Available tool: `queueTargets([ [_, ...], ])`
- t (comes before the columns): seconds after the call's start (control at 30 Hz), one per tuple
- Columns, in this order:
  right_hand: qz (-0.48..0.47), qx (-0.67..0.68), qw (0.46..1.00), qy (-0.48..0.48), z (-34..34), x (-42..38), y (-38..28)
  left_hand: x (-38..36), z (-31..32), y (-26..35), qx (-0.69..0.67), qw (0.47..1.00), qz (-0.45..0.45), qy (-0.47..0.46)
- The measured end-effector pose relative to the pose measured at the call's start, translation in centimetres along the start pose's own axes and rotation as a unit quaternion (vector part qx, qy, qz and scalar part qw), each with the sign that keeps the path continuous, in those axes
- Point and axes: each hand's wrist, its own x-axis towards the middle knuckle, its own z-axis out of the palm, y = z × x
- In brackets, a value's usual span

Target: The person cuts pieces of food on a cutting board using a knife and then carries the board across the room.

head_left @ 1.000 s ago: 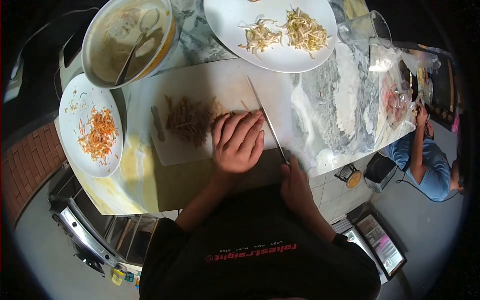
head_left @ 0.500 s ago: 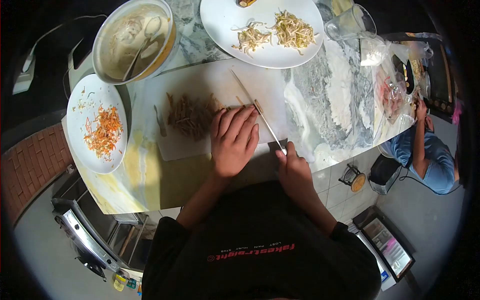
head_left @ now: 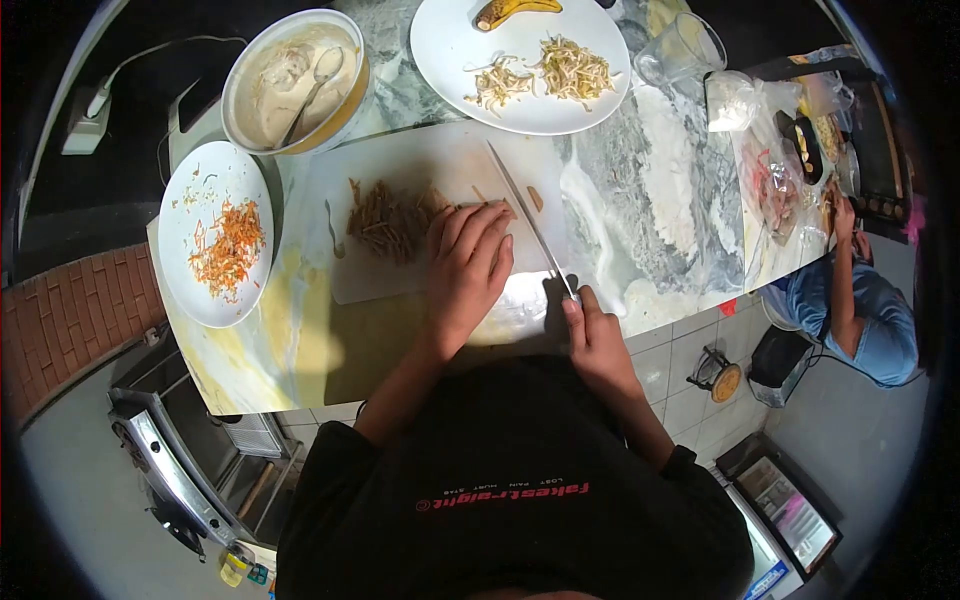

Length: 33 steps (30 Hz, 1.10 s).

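Note:
A knife [head_left: 530,215] is gripped by its handle in my right hand [head_left: 600,345], its blade pointing up and away over the white cutting board [head_left: 390,285]. Left of the blade, my left hand [head_left: 468,265] rests on the board with its fingers together, pressing on something mostly hidden, a bit of brown showing at the fingertips. A pile of brown strips [head_left: 385,225] lies on the board just left of that hand. Across the blade, on its right side, lies a single brown slice [head_left: 536,198].
An oval plate of orange shreds [head_left: 228,248] is at the left. Behind the board stand a bowl of batter with a spoon [head_left: 285,85] and a plate [head_left: 470,45] with bean sprouts and a banana. Right are a clear cup [head_left: 683,48], plastic bags [head_left: 775,185] and another person [head_left: 860,310].
The knife blade has shifted slightly right relative to the left fingertips, and a brown slice now lies on its right side. The whole view has shifted a little.

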Motion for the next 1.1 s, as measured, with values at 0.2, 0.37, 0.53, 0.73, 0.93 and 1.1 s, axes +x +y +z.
queueTargets([
  [0.2, -0.025, -0.010, 1.000, 0.010, 0.3, -0.4, -0.6, 0.0, -0.1, 0.0, -0.019, 1.000, -0.007, -0.002],
  [0.37, -0.014, -0.041, 0.999, 0.021, -0.1, -0.3, -0.9, 0.1, 0.0, -0.2, -0.021, 1.000, 0.002, 0.014],
  [0.53, -0.002, -0.043, 0.999, -0.004, -0.8, -0.1, -1.3, 0.0, 0.0, -0.4, -0.021, 1.000, -0.010, 0.017],
  [0.73, 0.003, -0.052, 0.999, -0.014, -0.8, 0.2, -1.5, -0.1, -0.1, -0.2, -0.035, 0.999, -0.021, 0.021],
  [0.93, -0.006, -0.070, 0.998, -0.005, -0.5, 0.4, -1.1, 0.0, -0.1, -0.2, -0.036, 0.999, -0.028, 0.010],
  [1.1, 0.026, -0.114, 0.993, -0.018, -0.1, 0.1, -2.1, -0.1, -0.1, -0.3, -0.040, 0.999, -0.022, 0.014],
])
